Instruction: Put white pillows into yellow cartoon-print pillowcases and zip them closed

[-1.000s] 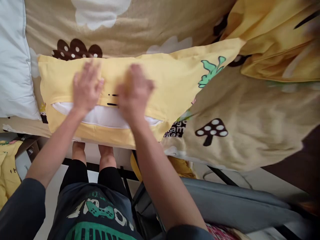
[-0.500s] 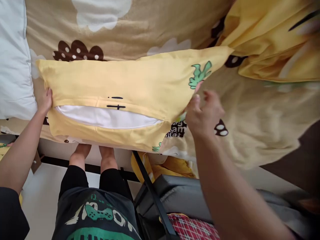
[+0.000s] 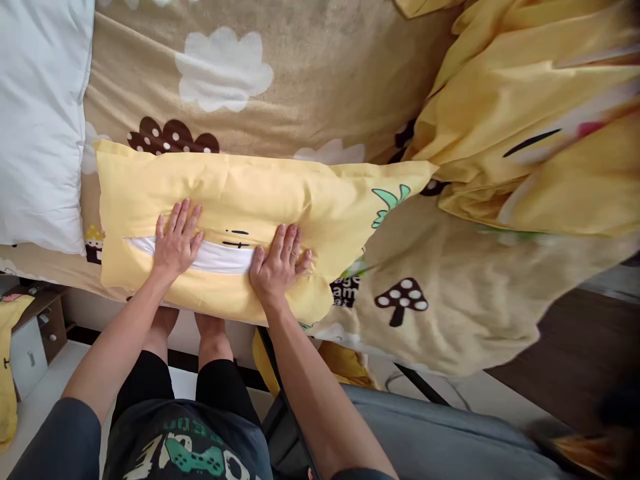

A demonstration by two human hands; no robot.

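Note:
A yellow pillowcase (image 3: 260,180) with a pillow inside lies across the near edge of the bed. Through its long slit the white pillow (image 3: 223,259) shows. My left hand (image 3: 176,243) rests flat on the left half of the case, over the slit, with its fingers stretched out. On the right half, my right hand (image 3: 281,263) presses down at the slit's right end, palm flat and fingers extended. Small black marks and a green print decorate the case between and beside my hands.
A white pillow (image 3: 40,127) lies at the left of the bed. Crumpled yellow bedding (image 3: 500,133) covers the right side. The brown patterned sheet (image 3: 320,87) spreads beneath. A grey padded chair (image 3: 425,433) stands below the bed edge on the right.
My left hand has left the case's left edge and moved inward onto its top. My right hand has come left from the right end onto the case. The slit looks narrower.

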